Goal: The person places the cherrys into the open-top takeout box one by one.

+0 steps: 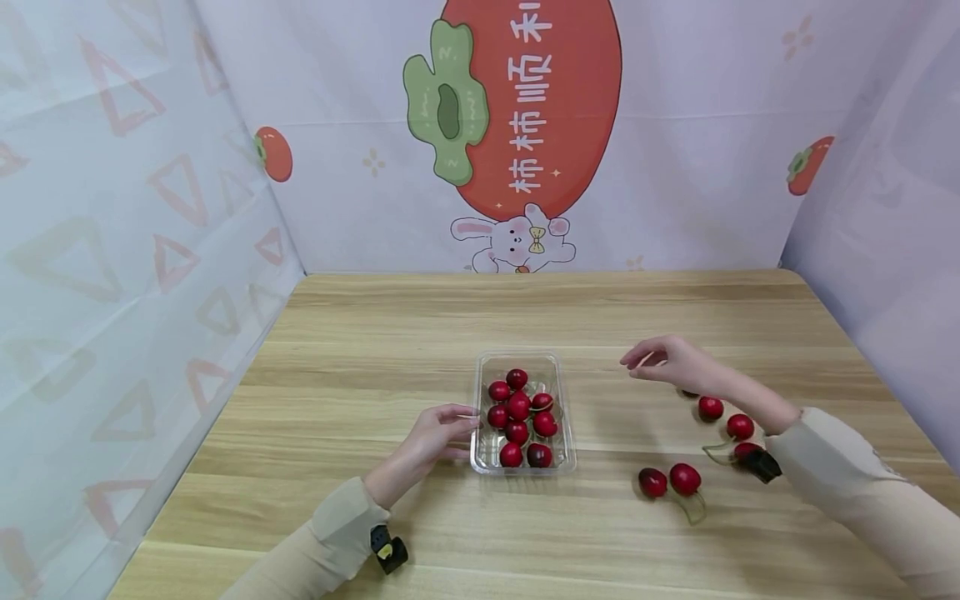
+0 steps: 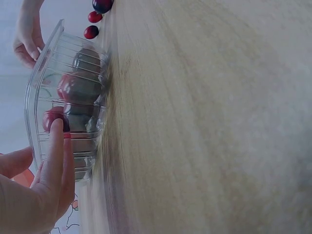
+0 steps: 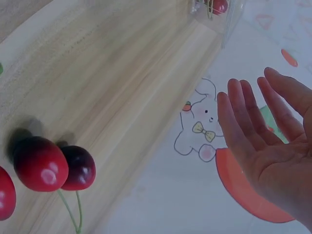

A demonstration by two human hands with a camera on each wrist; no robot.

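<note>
A clear plastic container [image 1: 483, 458] of red cherries [image 1: 518, 407] sits on the wooden table. My left hand [image 1: 435, 435] is at its left side. In the left wrist view, straight fingers [image 2: 54, 163] lie along the ribbed outer wall, with the thumb close to the rim. To the right of the container, my right hand [image 1: 670, 363] hovers over the table with nothing in it. The right wrist view shows its palm and its extended, slightly bent fingers [image 3: 239, 114]. Loose cherries [image 1: 685, 479] lie beneath and in front of the right forearm, some with green stems.
A wooden table [image 1: 360, 333] carries everything. White printed cloth [image 1: 345, 192] hangs behind it and along both sides, with a large persimmon and a rabbit drawn on the back. The right sleeve partly overlaps the loose cherries in the head view.
</note>
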